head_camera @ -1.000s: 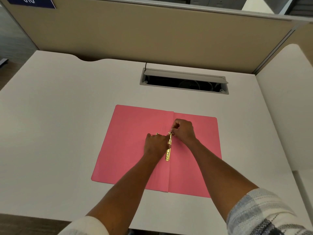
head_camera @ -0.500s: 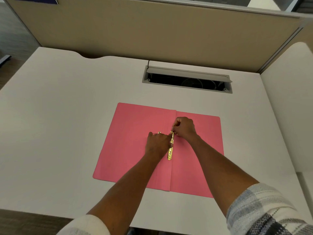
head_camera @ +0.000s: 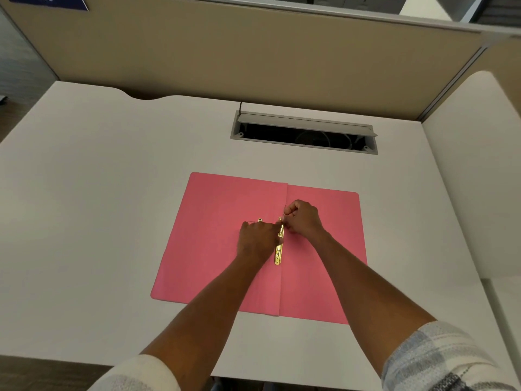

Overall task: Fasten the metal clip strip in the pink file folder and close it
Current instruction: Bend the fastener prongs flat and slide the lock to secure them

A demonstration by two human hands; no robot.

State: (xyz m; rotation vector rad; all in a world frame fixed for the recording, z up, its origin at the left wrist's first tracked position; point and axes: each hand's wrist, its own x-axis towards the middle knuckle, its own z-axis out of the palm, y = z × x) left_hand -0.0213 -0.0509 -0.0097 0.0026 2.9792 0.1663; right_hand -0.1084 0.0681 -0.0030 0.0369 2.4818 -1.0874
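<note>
Your pink file folder [head_camera: 220, 244] lies open flat on the white desk [head_camera: 112, 221], w/ the gold metal clip strip [head_camera: 279, 253] along its centre fold. Your left hand [head_camera: 258, 239] is curled, pressing down just left of the strip; your right hand [head_camera: 303, 218] pinches the strip's upper end, fingers closed

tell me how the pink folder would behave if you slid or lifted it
The pink folder looks like thin card lying flat on the desk, so it would probably slide easily. Lifted by one edge, it would likely sag and hinge at its centre crease.
</note>
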